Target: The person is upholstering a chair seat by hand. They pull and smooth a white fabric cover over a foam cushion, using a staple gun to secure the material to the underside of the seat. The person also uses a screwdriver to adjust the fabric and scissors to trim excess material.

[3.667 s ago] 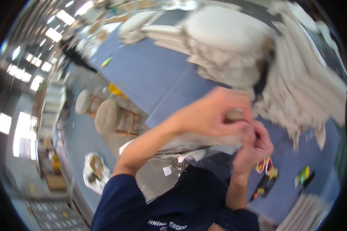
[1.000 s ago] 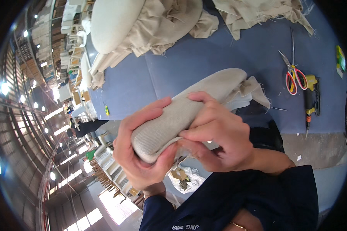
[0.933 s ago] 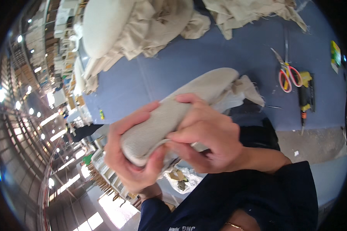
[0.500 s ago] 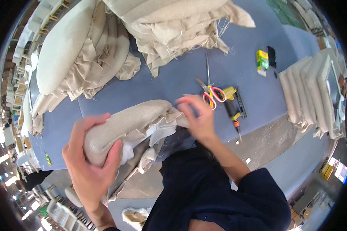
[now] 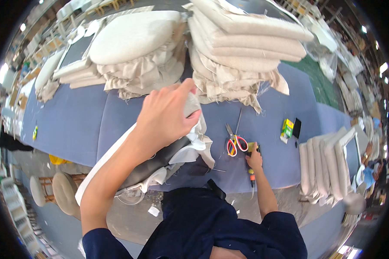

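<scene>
A beige fabric-covered chair seat stands tilted in front of me, its dark underside and loose fabric edges partly showing. My left hand is closed over its upper edge, fingers curled round the padding; my forearm covers much of it. To the right, my right hand is wrapped round a yellow and black staple gun lying on the blue table. Just left of that hand lie scissors with red and white handles. A thin metal shaft points away beyond them.
Stacked beige cushions stand at the back, one pile left and a taller pile right. More padded seats lean at the right. Near them lie a green and yellow box and a black phone.
My right hand has left the fabric edge and taken hold of the staple gun. My left hand has shifted to the seat's upper edge, and the view has tilted up.
</scene>
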Demonstrator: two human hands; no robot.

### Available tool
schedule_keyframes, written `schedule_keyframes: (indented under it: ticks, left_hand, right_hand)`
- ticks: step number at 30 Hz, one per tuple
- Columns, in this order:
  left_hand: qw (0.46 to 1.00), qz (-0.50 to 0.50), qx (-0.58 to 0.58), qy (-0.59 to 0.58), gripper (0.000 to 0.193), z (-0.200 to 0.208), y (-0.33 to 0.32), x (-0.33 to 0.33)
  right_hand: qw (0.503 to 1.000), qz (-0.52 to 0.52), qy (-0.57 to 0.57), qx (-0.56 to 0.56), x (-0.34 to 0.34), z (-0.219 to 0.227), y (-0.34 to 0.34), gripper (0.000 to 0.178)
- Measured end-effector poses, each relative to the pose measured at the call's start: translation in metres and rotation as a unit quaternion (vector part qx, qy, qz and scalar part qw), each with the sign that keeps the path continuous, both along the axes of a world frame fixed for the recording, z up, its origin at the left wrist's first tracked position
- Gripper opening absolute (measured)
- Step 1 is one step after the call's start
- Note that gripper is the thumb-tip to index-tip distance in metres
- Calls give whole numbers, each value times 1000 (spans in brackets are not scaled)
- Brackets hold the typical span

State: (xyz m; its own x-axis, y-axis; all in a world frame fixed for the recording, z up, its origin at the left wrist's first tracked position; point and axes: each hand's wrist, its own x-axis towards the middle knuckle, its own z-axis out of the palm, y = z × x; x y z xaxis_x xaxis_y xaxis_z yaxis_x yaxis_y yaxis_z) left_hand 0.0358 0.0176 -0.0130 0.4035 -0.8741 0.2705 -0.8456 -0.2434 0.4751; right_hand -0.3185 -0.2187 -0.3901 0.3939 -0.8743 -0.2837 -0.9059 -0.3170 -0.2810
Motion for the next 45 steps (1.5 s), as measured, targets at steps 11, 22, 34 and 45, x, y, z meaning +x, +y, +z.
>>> schedule_keyframes:
  ticks: [11,22,34,45]
  left_hand:
    - [996,6,-45,-82,42,-30,-18,26]
    - [996,25,8,-91,43,-32,-41,28]
    - [990,7,12,-144,43,-28,-38,14]
    - [992,3,37,-124,45,-19,-39,0]
  right_hand:
    - [911,-196,-362,-26,-95,74,-50,19]
    - [758,-92,-616,192,86,226,77,19]
    - [780,70,-598,170,166,259,122,17]
    - [813,97,-565,103,160,253,114,25]
